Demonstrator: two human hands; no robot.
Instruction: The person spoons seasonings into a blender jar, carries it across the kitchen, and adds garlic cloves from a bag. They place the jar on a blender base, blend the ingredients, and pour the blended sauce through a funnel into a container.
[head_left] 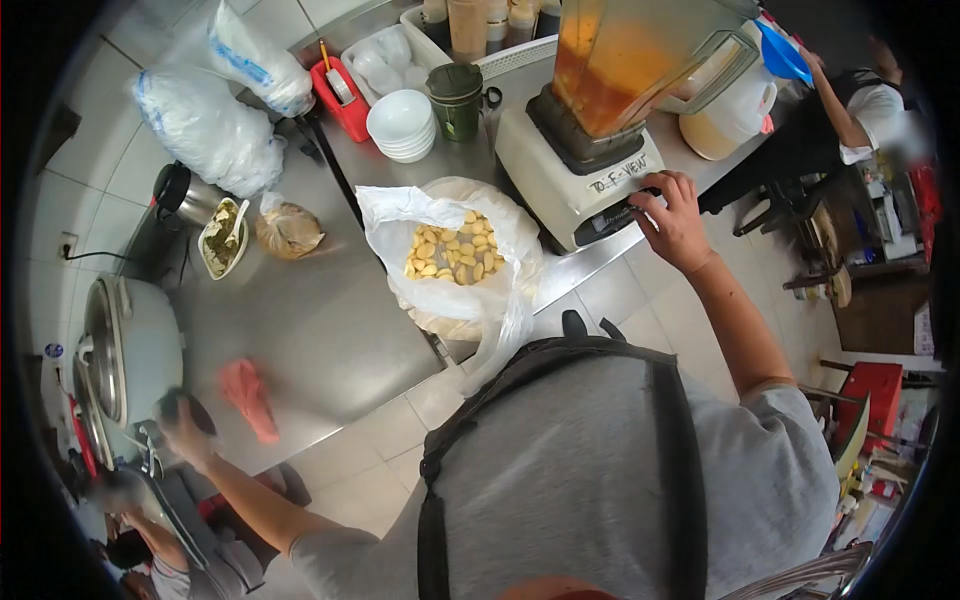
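My right hand (pixel 668 218) touches the control panel of the white blender base (pixel 560 165), its fingers bent over the knob area. Orange-red liquid partly fills the clear blender jug (pixel 620 60) on that base. At the lower left, my left hand (pixel 188 436) is blurred by motion beside a dark round object (pixel 190 410); whether it holds that object is unclear. Left of the blender, an open white plastic bag (pixel 385 215) contains yellow, bean-like pieces (pixel 455 250). A crumpled red cloth or bag (pixel 247 398) lies near my left hand.
White bowls (pixel 401 122), a dark green cup (pixel 457 105) and a red container (pixel 341 100) stand behind the bag. Large cookers (pixel 140 340) line the left edge. A person (pixel 850 120) at upper right holds something blue near a jug (pixel 725 115); another person (pixel 160 545) is lower left.
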